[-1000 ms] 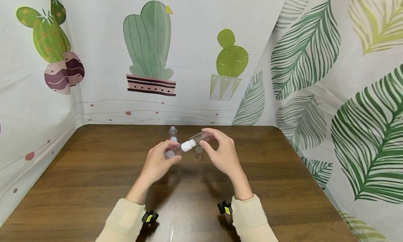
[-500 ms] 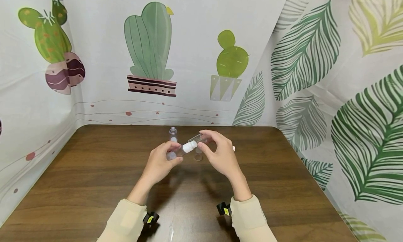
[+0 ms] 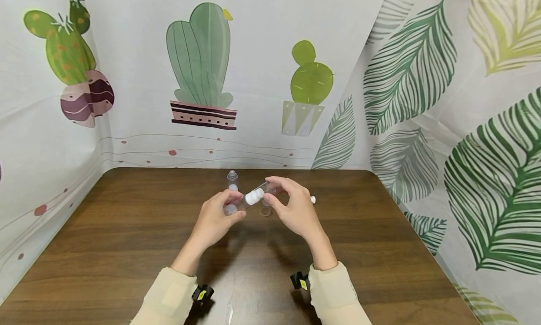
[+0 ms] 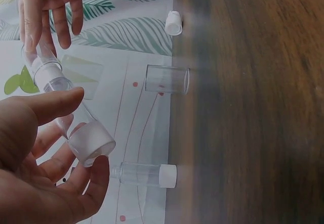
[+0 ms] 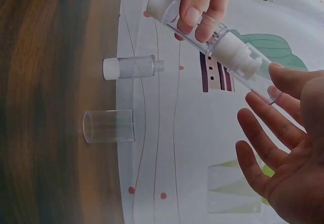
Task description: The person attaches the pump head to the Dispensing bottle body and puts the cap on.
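Note:
My left hand point(image 3: 214, 217) grips a clear pump bottle by its body near the white base point(image 4: 92, 143); the bottle is tilted above the table. Its white pump head point(image 3: 254, 196) points up and right, toward my right hand point(image 3: 297, 205). There my thumb and fingers pinch a clear cap point(image 5: 263, 86), which surrounds the pump head in the right wrist view. The right hand's lower fingers are spread loosely below the cap. In the head view, fingers hide part of the cap.
Behind the left hand stands a second clear bottle point(image 5: 134, 68) with a white base and bare neck. A loose clear cap point(image 4: 167, 80) stands between the hands on the brown table point(image 3: 127, 250). Beyond the right hand is a small white pump head point(image 4: 173, 23).
My right hand has shifted slightly left toward the bottle, and the clear cap sits further over the pump head. The small white part beyond the right hand has come into sight.

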### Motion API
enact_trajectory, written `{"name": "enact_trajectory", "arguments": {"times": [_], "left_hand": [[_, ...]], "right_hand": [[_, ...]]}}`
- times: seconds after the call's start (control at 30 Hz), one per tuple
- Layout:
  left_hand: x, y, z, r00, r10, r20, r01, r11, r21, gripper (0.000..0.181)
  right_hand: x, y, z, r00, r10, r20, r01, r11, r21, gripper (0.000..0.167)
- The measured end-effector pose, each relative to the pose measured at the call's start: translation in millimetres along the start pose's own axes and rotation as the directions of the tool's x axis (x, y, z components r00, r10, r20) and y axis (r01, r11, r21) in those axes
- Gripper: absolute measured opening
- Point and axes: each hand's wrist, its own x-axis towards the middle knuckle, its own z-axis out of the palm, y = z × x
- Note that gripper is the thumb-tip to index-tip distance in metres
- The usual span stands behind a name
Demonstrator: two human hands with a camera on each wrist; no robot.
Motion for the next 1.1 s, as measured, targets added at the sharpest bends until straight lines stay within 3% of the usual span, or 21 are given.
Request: {"name": "enact_trajectory", "arguments": {"times": [0.63, 1.1], "left_hand": [[-0.9, 2.1, 1.0, 1.0, -0.005, 0.012, 0.005, 1.0, 0.002, 0.041], [0.7, -1.0, 1.1, 1.0, -0.002, 0.014, 0.002, 1.0, -0.001, 0.042]], "right_hand": [[-0.8, 0, 8, 0.999, 0.024, 0.027, -0.024, 1.0, 0.006, 0.035], [-0.4, 1, 12, 1.0, 0.001, 0.026, -0.001, 1.0, -0.007, 0.036]]}}
